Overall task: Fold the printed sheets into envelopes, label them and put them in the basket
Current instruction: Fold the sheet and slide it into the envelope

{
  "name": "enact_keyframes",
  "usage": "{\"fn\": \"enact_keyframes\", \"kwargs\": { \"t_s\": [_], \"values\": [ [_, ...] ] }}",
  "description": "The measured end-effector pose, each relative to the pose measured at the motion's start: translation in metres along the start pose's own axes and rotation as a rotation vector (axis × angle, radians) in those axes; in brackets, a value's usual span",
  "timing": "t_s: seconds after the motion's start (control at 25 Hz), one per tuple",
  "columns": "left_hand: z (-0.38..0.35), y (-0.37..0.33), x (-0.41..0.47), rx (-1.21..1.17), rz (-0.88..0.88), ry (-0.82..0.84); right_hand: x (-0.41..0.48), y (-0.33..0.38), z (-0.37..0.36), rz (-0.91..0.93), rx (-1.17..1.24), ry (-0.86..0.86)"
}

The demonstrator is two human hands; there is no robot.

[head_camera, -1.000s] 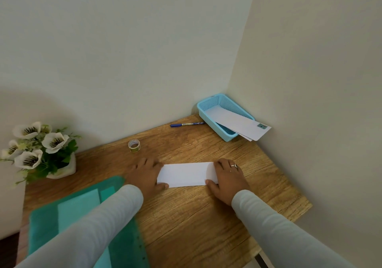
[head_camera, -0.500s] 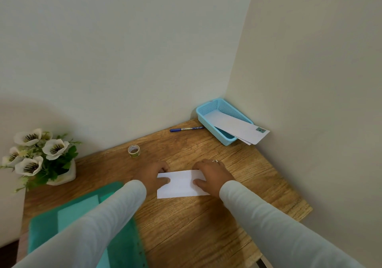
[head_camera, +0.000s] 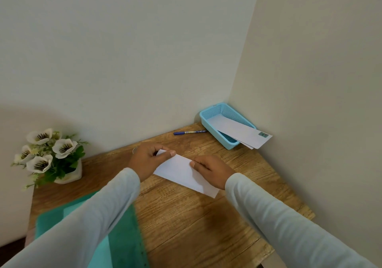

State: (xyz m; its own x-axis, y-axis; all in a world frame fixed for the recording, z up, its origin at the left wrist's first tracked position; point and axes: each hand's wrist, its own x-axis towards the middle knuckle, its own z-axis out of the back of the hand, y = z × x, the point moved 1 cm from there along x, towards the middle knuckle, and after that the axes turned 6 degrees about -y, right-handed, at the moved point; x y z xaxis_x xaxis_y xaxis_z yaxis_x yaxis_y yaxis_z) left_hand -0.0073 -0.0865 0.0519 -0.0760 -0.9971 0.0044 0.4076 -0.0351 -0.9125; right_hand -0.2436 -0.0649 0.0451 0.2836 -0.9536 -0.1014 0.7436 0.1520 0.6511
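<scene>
**On the table (head_camera: 196, 226), dead centre: fold in hand, label and basket to come**

At the centre of the table the sheet (head_camera: 182, 173) lies slantwise, already narrowed to a strip that runs from 10 o'clock to 4 o'clock. The left hand (head_camera: 147, 160) pinches its 10 o'clock corner between thumb and fingers. That end may be raised a little off the wood, but I cannot tell. The right hand (head_camera: 210, 170) grips the sheet's 3 o'clock side, thumb on top and fingers curled at the far edge. The hands are apart, with bare paper between them, and both are clamped on the one sheet.

The step in hand looks like the folding. No label shows on the sheet, so writing and dropping it in are both judged still to do.

The basket (head_camera: 208, 120) sits in the table's 1 o'clock corner. White envelopes (head_camera: 237, 131) lie in it and jut over its 4 o'clock rim, and the top one has a small mark at its outer end. The pen (head_camera: 189, 132) lies at 12 o'clock, its tip just beside the basket.

The next move calls for matched edges and a firm crease along the fold. After that one hand must let go and reach to 12 o'clock for the pen while the other pins the paper flat.

Flowers (head_camera: 49, 154) stand at 9 o'clock, and a green mat (head_camera: 124, 236) lies at 7 o'clock under the left sleeve.
</scene>
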Motion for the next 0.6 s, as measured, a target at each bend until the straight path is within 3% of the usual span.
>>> {"fn": "enact_keyframes", "kwargs": {
  "t_s": [0.2, 0.36, 0.48, 0.6],
  "values": [
    [0.019, 0.021, -0.001, -0.083, 0.071, -0.093, -0.014, -0.029, 0.02, -0.095, -0.038, -0.052],
    [0.017, 0.039, -0.006, 0.032, 0.117, -0.059, -0.015, -0.033, 0.033, -0.143, 0.115, -0.266],
    [0.011, 0.037, -0.01, 0.312, 0.015, 0.103, -0.011, -0.028, 0.041, -0.115, 0.236, -0.358],
    [-0.007, 0.005, -0.005, 0.404, -0.159, 0.172, -0.002, -0.006, 0.038, -0.009, 0.298, -0.291]
  ]
}}
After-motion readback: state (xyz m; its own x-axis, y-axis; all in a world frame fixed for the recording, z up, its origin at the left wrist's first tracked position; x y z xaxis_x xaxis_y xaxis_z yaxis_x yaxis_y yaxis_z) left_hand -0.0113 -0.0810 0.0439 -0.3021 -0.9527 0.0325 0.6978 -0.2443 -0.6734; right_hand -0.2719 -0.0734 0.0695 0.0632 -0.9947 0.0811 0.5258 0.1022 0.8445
